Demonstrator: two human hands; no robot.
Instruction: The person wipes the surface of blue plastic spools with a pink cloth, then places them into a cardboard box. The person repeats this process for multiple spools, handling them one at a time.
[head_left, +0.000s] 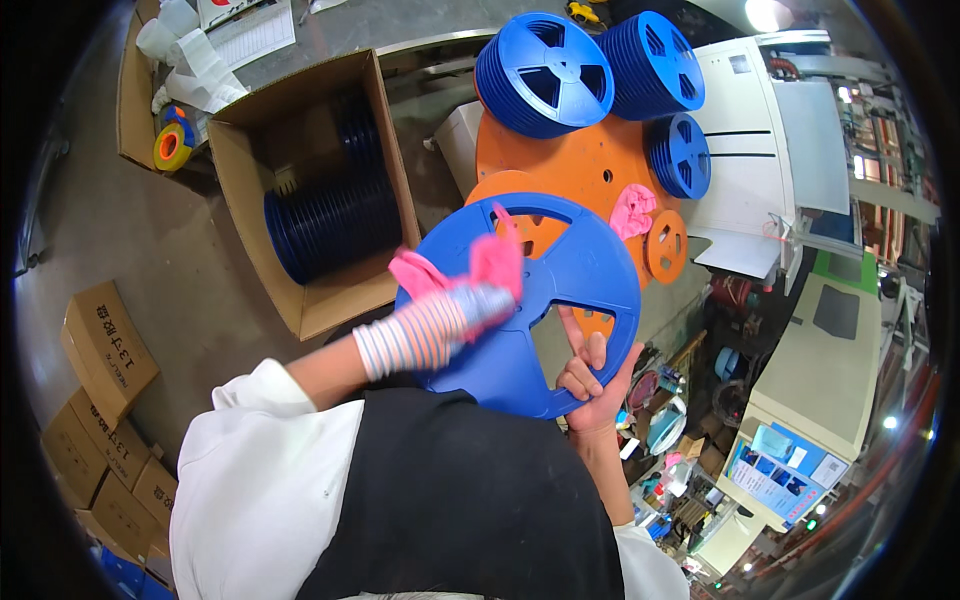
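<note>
A large blue plastic reel (590,245) with cut-out windows is held up in front of me, tilted toward me. My right hand (592,380) is bare and grips its lower right rim, the fingers coming through a window. My left hand (465,315), in a white glove with coloured stripes, is closed on a pink cloth (495,262) lying against the reel's left face. Motion blurs this hand and the cloth, and its fingertips are partly hidden. Behind the reel is an orange round-cornered table (560,160), partly seen through the windows.
Stacks of blue reels (545,75) stand on the far side of the table, near another crumpled pink cloth (632,211). To the left, an open cardboard box (385,130) holds rows of dark blue reels (335,225). Closed cartons (110,345) are piled at lower left; machines stand right.
</note>
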